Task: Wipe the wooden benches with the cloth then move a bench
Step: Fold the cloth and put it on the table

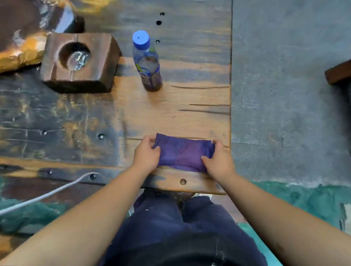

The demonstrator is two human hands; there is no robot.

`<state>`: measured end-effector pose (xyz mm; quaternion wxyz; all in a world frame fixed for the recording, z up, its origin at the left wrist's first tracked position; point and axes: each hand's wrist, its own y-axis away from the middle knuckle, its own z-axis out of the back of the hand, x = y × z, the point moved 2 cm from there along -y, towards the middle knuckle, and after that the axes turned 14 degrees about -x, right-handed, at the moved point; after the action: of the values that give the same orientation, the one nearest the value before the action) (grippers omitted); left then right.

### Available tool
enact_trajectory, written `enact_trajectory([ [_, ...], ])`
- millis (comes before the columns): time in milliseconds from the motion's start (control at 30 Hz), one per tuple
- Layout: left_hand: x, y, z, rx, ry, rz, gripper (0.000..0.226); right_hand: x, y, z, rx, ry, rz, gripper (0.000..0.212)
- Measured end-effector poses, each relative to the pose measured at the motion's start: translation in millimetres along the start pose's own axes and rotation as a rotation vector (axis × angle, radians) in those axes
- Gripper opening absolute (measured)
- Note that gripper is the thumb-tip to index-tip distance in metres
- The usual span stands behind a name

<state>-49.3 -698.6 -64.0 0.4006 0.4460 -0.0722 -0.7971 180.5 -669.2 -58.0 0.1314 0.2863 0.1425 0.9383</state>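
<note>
Fig. Head view, looking down. Folded purple cloth lies flat on the wooden table, close to its near edge and towards its right-hand corner. Cloth's long axis runs left–right, parallel to that near edge; it sits directly in front of the person, between the two hands, so neither is nearer. Left hand grips the cloth's left end, fingers curled over the top corner, thumb on the fabric. Right hand grips the right end likewise: thumb lies on top of the cloth, fingers wrap the far corner. Both hands thus clasp the cloth and neither is free.

Beyond the cloth, well apart, a plastic bottle w/ blue cap stands upright; left of it, a wooden block w/ a round hollow. A white cable hangs below the near edge at left. A second piece of wood furniture shows at far right, on the grey floor.

Judgement: cloth is being squared up for wiping; strokes away from the body would meet the bottle first.
</note>
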Motion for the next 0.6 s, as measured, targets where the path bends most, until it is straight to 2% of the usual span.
enact_trajectory([
  [100,-4.2,8.1,12.1,-0.073,-0.122,-0.023,0.049,-5.9,-4.0,17.6,0.044,0.068,0.044,0.073],
  [233,-21.3,27.0,21.6,-0.084,-0.219,-0.259,0.069,-18.8,-8.1,45.9,0.021,0.124,0.033,0.075],
  [400,-67.5,51.0,12.0,-0.037,-0.561,-0.491,0.082,-28.1,-7.6,87.9,-0.064,0.25,0.115,0.08],
  [600,-138.8,66.2,-25.2,-0.068,-0.653,-0.65,0.084,-42.4,-42.6,136.6,-0.11,0.307,0.216,0.082],
])
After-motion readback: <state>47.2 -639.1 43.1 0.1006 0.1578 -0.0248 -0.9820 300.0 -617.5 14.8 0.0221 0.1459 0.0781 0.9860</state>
